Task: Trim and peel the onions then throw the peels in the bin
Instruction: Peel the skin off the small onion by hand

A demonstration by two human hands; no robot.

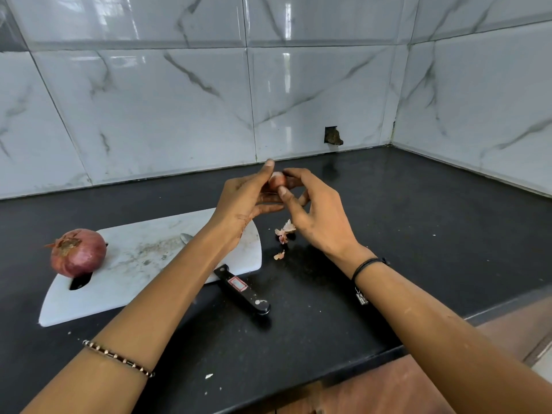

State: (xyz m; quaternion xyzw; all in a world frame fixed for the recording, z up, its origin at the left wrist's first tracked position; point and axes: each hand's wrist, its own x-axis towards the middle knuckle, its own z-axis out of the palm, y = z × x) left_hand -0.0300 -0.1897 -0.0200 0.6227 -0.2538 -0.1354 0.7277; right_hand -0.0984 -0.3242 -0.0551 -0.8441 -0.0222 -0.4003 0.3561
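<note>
A small pinkish onion is held in the air above the black counter, mostly hidden by fingers. My left hand cups it from the left, and my right hand pinches it from the right with thumb and fingertips. A whole red onion with its dry skin on sits at the left end of the white cutting board. Loose pieces of peel lie on the counter just below my hands. A black-handled knife lies across the board's right edge, its blade partly hidden under my left forearm.
The black counter runs into a corner of marble-look wall tiles at the back and right. A hole in the tile sits low on the back wall. The counter's front edge runs near my forearms. No bin is in view.
</note>
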